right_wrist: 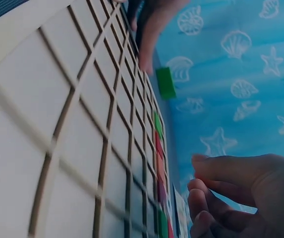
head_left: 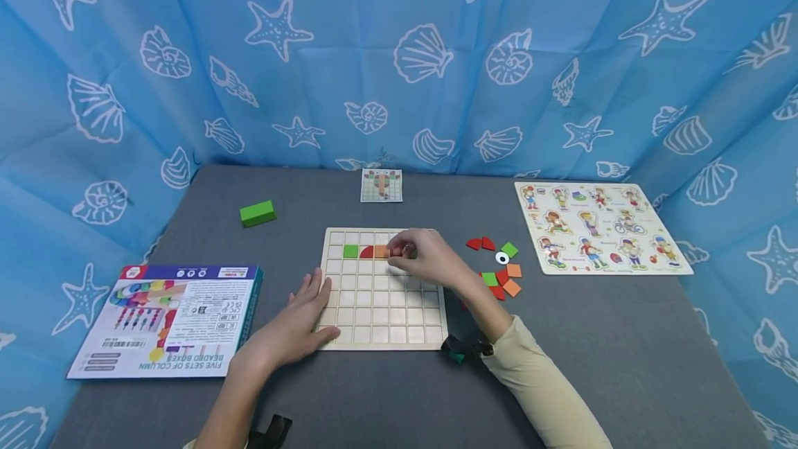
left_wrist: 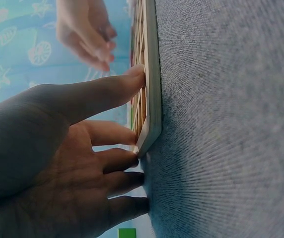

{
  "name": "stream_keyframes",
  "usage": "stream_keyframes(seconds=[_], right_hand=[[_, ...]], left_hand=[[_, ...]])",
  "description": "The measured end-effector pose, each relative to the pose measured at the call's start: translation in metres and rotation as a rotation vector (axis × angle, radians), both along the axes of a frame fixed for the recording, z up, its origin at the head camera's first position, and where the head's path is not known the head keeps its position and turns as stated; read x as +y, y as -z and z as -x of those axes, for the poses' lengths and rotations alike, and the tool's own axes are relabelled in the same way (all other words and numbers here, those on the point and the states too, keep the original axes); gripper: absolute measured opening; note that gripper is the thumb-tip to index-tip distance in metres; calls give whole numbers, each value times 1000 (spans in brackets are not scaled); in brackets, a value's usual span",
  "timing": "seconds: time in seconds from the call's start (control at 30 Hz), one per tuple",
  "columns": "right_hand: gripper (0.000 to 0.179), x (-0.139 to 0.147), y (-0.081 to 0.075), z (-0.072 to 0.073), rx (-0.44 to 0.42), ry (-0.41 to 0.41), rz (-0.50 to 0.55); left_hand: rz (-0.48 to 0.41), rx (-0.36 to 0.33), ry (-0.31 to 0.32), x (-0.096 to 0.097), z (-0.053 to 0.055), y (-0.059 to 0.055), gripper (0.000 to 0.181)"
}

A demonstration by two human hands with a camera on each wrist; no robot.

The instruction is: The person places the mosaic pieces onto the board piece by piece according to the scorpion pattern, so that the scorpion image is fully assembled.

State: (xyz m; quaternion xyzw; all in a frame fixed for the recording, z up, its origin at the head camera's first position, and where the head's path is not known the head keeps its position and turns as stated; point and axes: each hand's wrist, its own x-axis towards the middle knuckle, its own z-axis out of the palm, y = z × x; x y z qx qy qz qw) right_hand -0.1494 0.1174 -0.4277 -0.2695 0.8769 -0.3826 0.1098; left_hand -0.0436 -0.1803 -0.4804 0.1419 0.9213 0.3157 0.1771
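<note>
A wooden grid board (head_left: 373, 333) lies flat on the grey table. My left hand (head_left: 299, 321) rests at its left side; the thumb (left_wrist: 134, 74) presses on the frame and the spread fingers touch the corner. Over the board's second row from the top is my right hand (head_left: 427, 255), fingers loosely bent and thumb near the index finger, with no piece visible between them. That row holds a green square tile (head_left: 350, 251), a red tile (head_left: 366, 252) and an orange tile (head_left: 381, 251). More red and green tiles (right_wrist: 162, 223) continue it, partly hidden by the hand in the head view.
Loose red, green and orange tiles (head_left: 512, 287) and a white ring-shaped piece (head_left: 501, 258) lie right of the board. A pattern card (head_left: 382, 186) is behind it. A green block (head_left: 258, 213) and a printed box (head_left: 168, 321) are left; a picture puzzle board (head_left: 601, 227) is right.
</note>
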Motion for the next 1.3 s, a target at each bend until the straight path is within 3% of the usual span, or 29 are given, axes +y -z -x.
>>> stream_keyframes(seconds=[0.33,0.57,0.73,0.93,1.3], right_hand=[[19,72,-1,-6,7,172,-25],[23,117,9,0,82,307,-119],[27,134,14,7,77,407,-204],[25,141,16,12,38,411,-237],[15,139,12,12,82,389,-197]], left_hand=[[32,17,1,0,1,3,94],[36,14,3,2,1,0,93],[11,7,9,3,0,-6,93],[40,-5,2,4,0,-5,91],[38,2,1,2,2,-1,92]])
